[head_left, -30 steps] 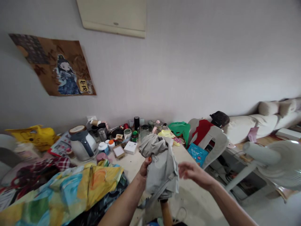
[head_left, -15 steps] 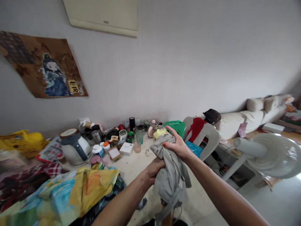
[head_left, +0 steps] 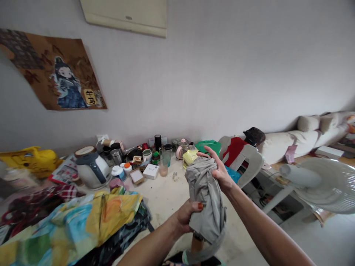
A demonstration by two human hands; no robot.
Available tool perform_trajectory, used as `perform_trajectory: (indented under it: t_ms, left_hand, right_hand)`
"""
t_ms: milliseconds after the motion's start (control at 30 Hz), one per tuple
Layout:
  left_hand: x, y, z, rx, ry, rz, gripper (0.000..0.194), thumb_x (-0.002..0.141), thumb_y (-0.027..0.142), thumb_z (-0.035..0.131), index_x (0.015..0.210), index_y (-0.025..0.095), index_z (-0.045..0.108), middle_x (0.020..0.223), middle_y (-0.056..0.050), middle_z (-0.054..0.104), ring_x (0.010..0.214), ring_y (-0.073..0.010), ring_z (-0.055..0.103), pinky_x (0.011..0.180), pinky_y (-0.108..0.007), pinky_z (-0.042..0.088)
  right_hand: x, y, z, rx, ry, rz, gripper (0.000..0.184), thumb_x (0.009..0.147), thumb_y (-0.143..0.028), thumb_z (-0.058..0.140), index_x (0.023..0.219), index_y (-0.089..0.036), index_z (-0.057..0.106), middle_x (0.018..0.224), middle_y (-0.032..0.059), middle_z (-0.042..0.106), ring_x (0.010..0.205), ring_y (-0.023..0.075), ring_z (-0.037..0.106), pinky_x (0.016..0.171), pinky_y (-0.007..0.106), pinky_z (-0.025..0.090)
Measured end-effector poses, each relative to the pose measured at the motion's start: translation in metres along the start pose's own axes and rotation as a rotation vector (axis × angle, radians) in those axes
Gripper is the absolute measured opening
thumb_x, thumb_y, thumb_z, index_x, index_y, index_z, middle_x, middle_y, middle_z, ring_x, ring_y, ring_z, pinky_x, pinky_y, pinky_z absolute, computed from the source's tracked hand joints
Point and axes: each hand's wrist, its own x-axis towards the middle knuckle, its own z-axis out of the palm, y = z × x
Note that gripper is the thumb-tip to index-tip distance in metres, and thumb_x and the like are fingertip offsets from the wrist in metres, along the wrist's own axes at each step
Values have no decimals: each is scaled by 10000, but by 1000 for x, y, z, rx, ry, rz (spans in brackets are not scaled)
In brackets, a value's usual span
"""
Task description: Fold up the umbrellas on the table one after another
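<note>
A grey umbrella (head_left: 206, 199), its canopy gathered in loose folds, is held up over the white table. A brown handle end (head_left: 197, 244) shows below the cloth, and a loose grey strip hangs beside it. My left hand (head_left: 188, 217) is closed round the lower part, thumb across the front. At the upper right side my right hand (head_left: 221, 171) grips the folds, with one or two fingers stretched past the top. Some of its fingers are hidden behind the cloth. To the left lie a colourful patterned umbrella (head_left: 83, 221) and a dark camouflage-patterned cloth (head_left: 130, 225).
Along the wall stand an electric kettle (head_left: 93, 170), a white box (head_left: 151, 171), a glass tumbler (head_left: 163, 169), a yellow bag (head_left: 30, 160) and several cups and bottles. On the right are a white plastic chair (head_left: 253, 162), a standing fan (head_left: 324, 184) and a sofa (head_left: 280, 147).
My left hand has moved down the umbrella, its thumb now on the front. The right hand has shifted to the canopy's right side. The folds lie straighter and the view has turned slightly left.
</note>
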Motion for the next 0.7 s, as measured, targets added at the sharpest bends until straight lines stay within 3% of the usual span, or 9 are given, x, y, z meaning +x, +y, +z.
perform_trajectory:
  t_ms: [67,167,300,367,467,533,600,700]
  left_hand:
    - [-1,3,5,-6,11,-19,480,612,306,770,1018,57,707,963,-156,734,890,-267,687,830,-332,477]
    - [0,9,15,30,52,-30,470,596,332,797,983,77,714,932,-137,733,844,-242,686,789,-306,483]
    - [5,13,31,177,166,71,514,570,305,819,1032,115,699,941,-117,725,804,-226,674,756,-310,494]
    - [8,13,39,280,264,90,505,579,292,807,1036,107,696,948,-119,722,809,-232,665,765,-329,497]
    - [11,12,52,532,466,109,415,609,266,765,988,105,711,934,-111,727,851,-259,650,778,-350,497]
    - [9,14,57,683,524,156,381,624,246,746,980,114,719,956,-104,729,910,-275,638,799,-347,492]
    - [6,18,58,714,442,185,410,628,264,756,1008,116,715,982,-105,726,949,-285,632,826,-349,488]
    - [3,25,48,555,216,139,564,580,325,814,1092,124,689,1047,-113,714,983,-290,640,868,-359,482]
  right_hand:
    - [-5,-4,-7,-84,-80,-72,1348,385,-757,787,1507,-303,193,1465,157,392,1287,349,459,1038,464,381]
    - [-9,-10,-15,-312,-126,-115,1406,384,-747,786,1530,-274,124,1492,175,333,1386,365,318,1118,485,263]
    - [-8,-17,-9,-565,-14,-56,1339,436,-553,888,1521,-218,177,1377,155,451,1284,335,441,1106,459,285]
    - [-6,-20,-2,-683,83,-16,1193,454,-415,895,1471,-214,305,1303,118,512,1206,306,501,1072,436,335]
    - [-2,-23,6,-784,255,31,698,547,-337,795,1194,-188,579,1103,71,621,1025,264,579,977,408,414]
    - [-1,-22,5,-735,343,47,438,595,-343,729,986,-177,624,931,45,648,875,229,597,874,377,459]
    - [-1,-19,2,-631,394,39,352,601,-348,710,892,-181,604,837,23,634,774,196,580,781,336,470]
    - [-4,-15,-3,-477,415,1,332,595,-330,720,864,-193,582,815,4,618,699,156,546,710,295,457]
